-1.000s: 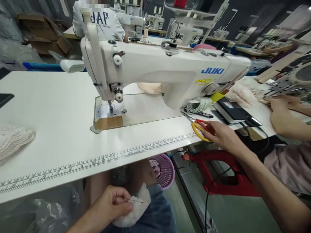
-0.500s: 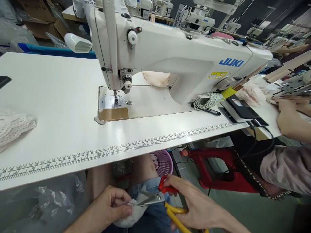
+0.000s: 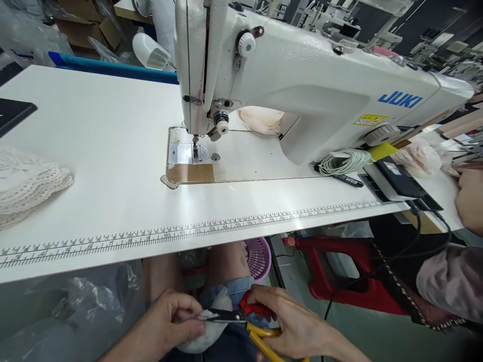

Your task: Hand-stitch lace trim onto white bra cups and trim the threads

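Below the table edge, over my lap, my left hand (image 3: 171, 322) pinches a small white fabric piece (image 3: 206, 334). My right hand (image 3: 298, 327) grips scissors (image 3: 245, 319) with red and yellow handles. Their blades point left and meet the fabric's edge at my left fingertips. A white JUKI sewing machine (image 3: 302, 80) stands on the white table (image 3: 113, 151) above my hands, its needle over the metal plate (image 3: 184, 153).
A measuring scale runs along the table's front edge (image 3: 188, 234). White lace (image 3: 26, 186) lies at far left. A cord coil (image 3: 345, 161), pen and black device (image 3: 400, 178) lie right of the machine. Another person's hand (image 3: 470, 198) rests at right. A purple basket (image 3: 258, 256) and red stool (image 3: 339, 266) stand below.
My right hand lifted the scissors from the table and brought them down to the fabric in my left hand. The view has shifted closer to the machine.
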`<state>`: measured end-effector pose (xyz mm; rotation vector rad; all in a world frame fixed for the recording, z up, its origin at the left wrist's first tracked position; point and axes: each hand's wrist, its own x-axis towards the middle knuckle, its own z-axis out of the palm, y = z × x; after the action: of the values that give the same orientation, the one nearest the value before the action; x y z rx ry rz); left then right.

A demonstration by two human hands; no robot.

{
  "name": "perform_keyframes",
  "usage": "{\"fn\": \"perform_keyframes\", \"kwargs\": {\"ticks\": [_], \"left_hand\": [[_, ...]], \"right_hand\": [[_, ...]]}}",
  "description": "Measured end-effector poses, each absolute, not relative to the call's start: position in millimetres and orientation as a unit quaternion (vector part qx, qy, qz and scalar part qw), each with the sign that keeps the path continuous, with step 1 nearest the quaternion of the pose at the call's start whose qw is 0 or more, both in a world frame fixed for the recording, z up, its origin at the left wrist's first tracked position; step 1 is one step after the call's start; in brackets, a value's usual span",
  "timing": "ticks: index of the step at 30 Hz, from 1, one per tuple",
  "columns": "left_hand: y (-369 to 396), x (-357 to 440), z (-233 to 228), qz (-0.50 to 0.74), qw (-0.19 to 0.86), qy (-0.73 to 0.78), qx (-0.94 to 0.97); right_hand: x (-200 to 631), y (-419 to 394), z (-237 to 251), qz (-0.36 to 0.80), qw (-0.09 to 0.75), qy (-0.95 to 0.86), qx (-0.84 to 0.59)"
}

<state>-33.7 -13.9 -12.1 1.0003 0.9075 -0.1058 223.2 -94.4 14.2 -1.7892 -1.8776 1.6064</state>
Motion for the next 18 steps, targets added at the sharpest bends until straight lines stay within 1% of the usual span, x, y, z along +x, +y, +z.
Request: {"fn": "perform_keyframes", "kwargs": {"ticks": [11, 18], "left_hand": [[-8.1, -29.8, -2.9, -0.044, 0.774, 0.418, 0.473], [-7.3, -27.9, -1.5, -0.052, 0.764, 0.444, 0.466]], "right_hand": [[227.5, -88.0, 12.6, 0.549, 0.002, -0.593, -0.589], [228.1, -92.5, 5.6, 0.545, 0.000, -0.594, -0.592]]}}
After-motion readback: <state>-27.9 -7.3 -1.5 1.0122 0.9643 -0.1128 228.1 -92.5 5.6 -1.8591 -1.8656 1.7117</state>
